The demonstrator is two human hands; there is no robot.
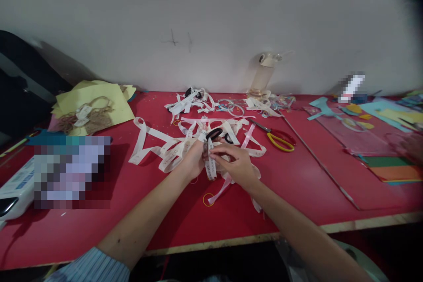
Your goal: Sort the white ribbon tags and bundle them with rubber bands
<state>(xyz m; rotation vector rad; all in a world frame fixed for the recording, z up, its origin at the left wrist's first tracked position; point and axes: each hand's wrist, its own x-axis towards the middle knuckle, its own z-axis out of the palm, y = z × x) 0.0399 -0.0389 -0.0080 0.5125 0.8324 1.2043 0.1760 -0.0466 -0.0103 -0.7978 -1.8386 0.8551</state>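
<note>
Over a tangle of white and pink ribbons (172,146), both hands meet near the middle of the red table. My left hand (195,158) is closed around a printed white ribbon (210,168) and a black band (214,133); how its fingers lie is partly hidden. The fingers of my right hand (236,163) pinch the same ribbon from the right side. The ribbon's printed end hangs down between the hands. Another black loop (228,138) lies among the ribbons just behind my right hand.
Scissors (279,139) with red and yellow handles lie right of the ribbons. A bottle (262,75) stands by the grey partition (211,31). Yellow sheets (115,105) lie at left, coloured sheets (390,167) at right, near another person's hand (413,147). A second ribbon pile (190,103) sits behind.
</note>
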